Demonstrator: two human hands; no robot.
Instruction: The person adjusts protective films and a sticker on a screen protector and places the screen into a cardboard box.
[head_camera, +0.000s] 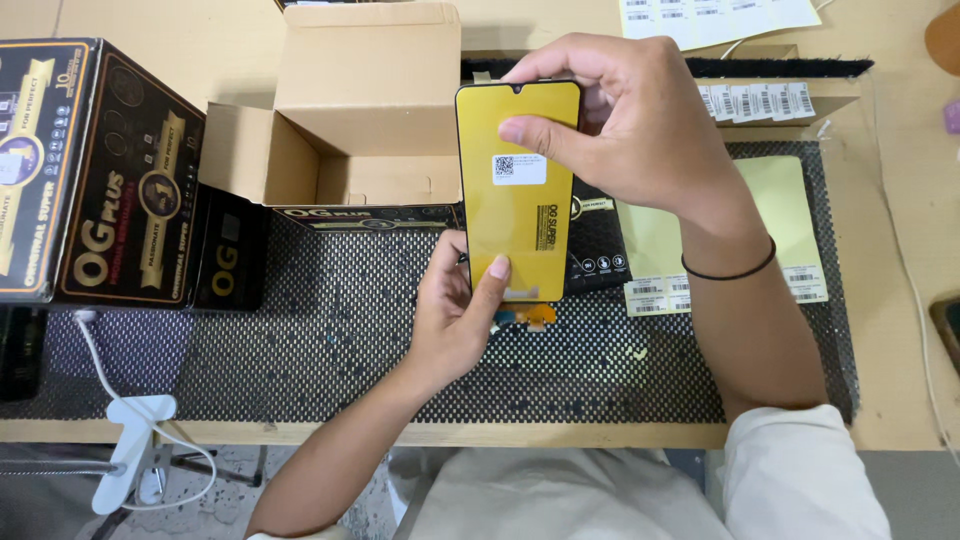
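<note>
Yellow-filmed flat phone screen panel (518, 190) held upright over black mesh mat (330, 340): right hand (640, 130) pinches its far end, left hand (455, 315) grips the near edge, probably steadying it for inspection.

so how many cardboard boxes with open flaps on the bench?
1: open brown box behind the yellow panel. The black boxes at left look closed; others may be hidden.

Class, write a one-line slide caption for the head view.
Both hands, left hand below and right hand above, hold a yellow-filmed phone screen panel upright over a black mesh mat.
</note>
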